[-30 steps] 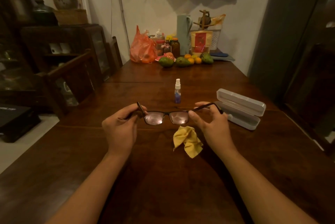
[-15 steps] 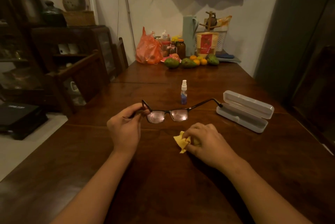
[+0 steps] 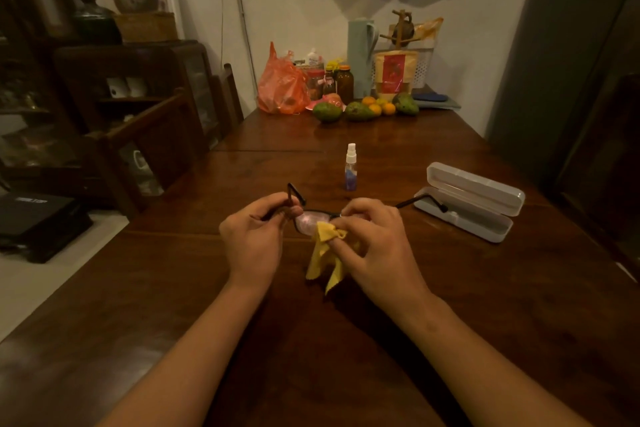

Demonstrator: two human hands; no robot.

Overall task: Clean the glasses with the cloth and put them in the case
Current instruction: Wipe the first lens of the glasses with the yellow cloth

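Dark-framed glasses (image 3: pixel 309 220) hang just above the wooden table (image 3: pixel 450 305), temples unfolded. My left hand (image 3: pixel 254 236) pinches the frame at its left hinge. My right hand (image 3: pixel 372 243) grips a yellow cloth (image 3: pixel 325 253) and presses its top corner against the left lens; the cloth's tail hangs down toward the table. The right lens is hidden behind my right hand, and only the right temple sticks out past it. A grey glasses case (image 3: pixel 471 201) lies open at the right, lid tilted back, nothing inside it.
A small spray bottle (image 3: pixel 350 167) with blue liquid stands just beyond the glasses. Fruit, jars, an orange bag (image 3: pixel 281 85) and a jug crowd the table's far end. A wooden chair (image 3: pixel 152 139) stands at the left edge.
My right hand let go of the right temple, dropped onto the yellow cloth, picked it up and brought it up to the left lens. The left hand kept its hold on the frame.
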